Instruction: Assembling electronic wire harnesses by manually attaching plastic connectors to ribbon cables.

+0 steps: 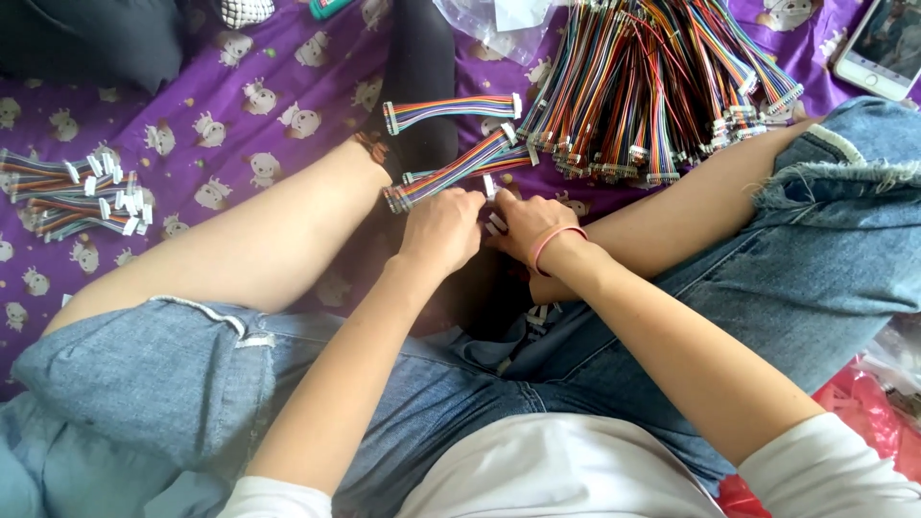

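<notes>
My left hand [441, 228] and my right hand [527, 226] meet over my crossed legs, both curled around small white connectors and the ends of multicoloured ribbon cables [451, 173]. One cable slants up and to the right from my left hand's fingers. A pink band sits on my right wrist [556, 240]. What the fingertips pinch is mostly hidden by the backs of the hands. A second ribbon cable [451, 108] lies flat just beyond them.
A large heap of ribbon cables [652, 86] lies at the upper right on a purple patterned cloth [201, 115]. A smaller bundle of cables [77, 197] lies at the far left. A phone [883, 48] rests at the top right corner. Clear plastic bag [489, 24] at top.
</notes>
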